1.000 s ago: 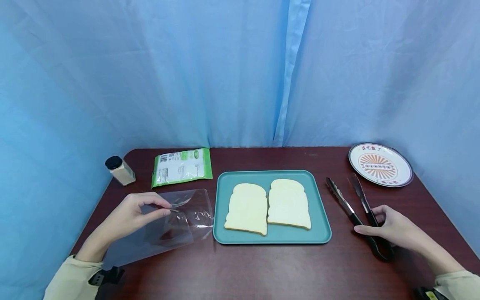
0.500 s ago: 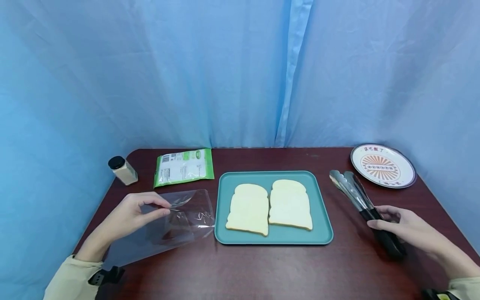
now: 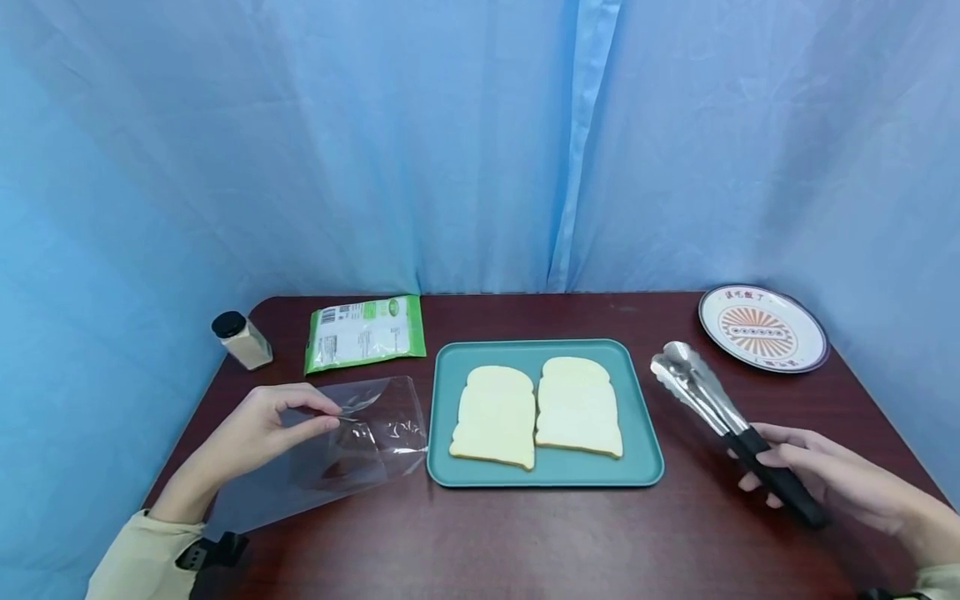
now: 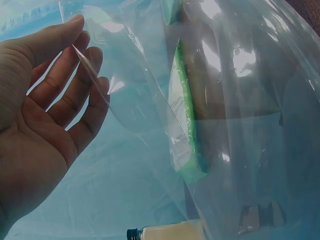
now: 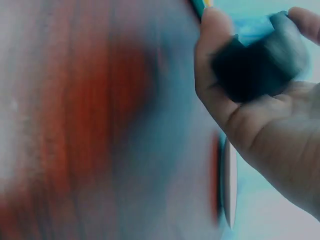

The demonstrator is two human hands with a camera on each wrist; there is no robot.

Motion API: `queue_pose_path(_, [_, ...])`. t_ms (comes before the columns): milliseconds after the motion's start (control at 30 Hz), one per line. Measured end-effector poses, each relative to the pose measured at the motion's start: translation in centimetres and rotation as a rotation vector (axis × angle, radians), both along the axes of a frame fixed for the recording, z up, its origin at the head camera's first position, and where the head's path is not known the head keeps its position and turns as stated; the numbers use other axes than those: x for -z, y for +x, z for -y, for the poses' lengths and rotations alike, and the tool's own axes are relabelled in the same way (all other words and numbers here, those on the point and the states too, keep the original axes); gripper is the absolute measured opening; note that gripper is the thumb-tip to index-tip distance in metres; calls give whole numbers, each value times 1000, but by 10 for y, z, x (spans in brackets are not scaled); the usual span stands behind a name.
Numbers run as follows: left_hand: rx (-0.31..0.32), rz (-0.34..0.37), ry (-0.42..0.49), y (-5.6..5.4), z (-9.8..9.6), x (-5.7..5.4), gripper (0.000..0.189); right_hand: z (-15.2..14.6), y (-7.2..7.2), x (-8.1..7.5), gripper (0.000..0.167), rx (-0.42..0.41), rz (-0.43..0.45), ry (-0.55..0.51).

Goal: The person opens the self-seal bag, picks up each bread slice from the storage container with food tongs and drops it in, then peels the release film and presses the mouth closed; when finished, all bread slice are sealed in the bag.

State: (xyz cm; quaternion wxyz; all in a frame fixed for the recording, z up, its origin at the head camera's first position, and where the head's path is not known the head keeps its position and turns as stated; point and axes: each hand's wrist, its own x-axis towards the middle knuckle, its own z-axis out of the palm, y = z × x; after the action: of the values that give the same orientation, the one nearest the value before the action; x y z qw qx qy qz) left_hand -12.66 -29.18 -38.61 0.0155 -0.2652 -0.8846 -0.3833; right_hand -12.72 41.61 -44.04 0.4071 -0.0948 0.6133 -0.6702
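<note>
Thumb and fingertips of my left hand [image 3: 258, 433] pinch the edge of a clear plastic bag [image 3: 397, 425] on the table's left side. In the left wrist view the thin film [image 4: 225, 100] stretches away from those fingers. My right hand [image 3: 843, 479] grips metal tongs [image 3: 701, 387] by their black handles, the two arms close together and the scalloped ends toward the far side. The right wrist view is blurred, with the dark handle end [image 5: 255, 70] between thumb and fingers. Two bread slices, one left [image 3: 495, 417] and one right [image 3: 577, 406], lie side by side on a teal tray [image 3: 540, 477].
A green-and-white packet [image 3: 365, 333] lies behind the bag. To its left is a black-capped jar [image 3: 243, 342], tilted in view. At the back right sits a patterned plate [image 3: 765, 329]. A blue curtain [image 3: 480, 150] rises behind the dark wooden table [image 3: 525, 542].
The tongs' arms, spread wide a second ago, have come together. My right hand has shifted its grip around the handles and moved slightly right. The left hand and bag have stayed put.
</note>
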Motion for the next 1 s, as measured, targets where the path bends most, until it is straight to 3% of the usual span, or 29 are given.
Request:
queue_pose_path(367, [4, -5, 6, 2, 2, 3, 24, 12, 5, 1, 44, -120, 50, -53])
queue_pose_path(567, [-1, -4, 4, 3, 3, 3, 24, 20, 2, -3, 49, -114, 134, -30])
queue_pose_path(700, [0, -2, 7, 3, 4, 2, 23, 20, 2, -5, 50, -158, 159, -25])
queue_pose_path(1000, [-1, 11, 12, 5, 6, 2, 23, 19, 7, -32, 52, -239, 190, 133])
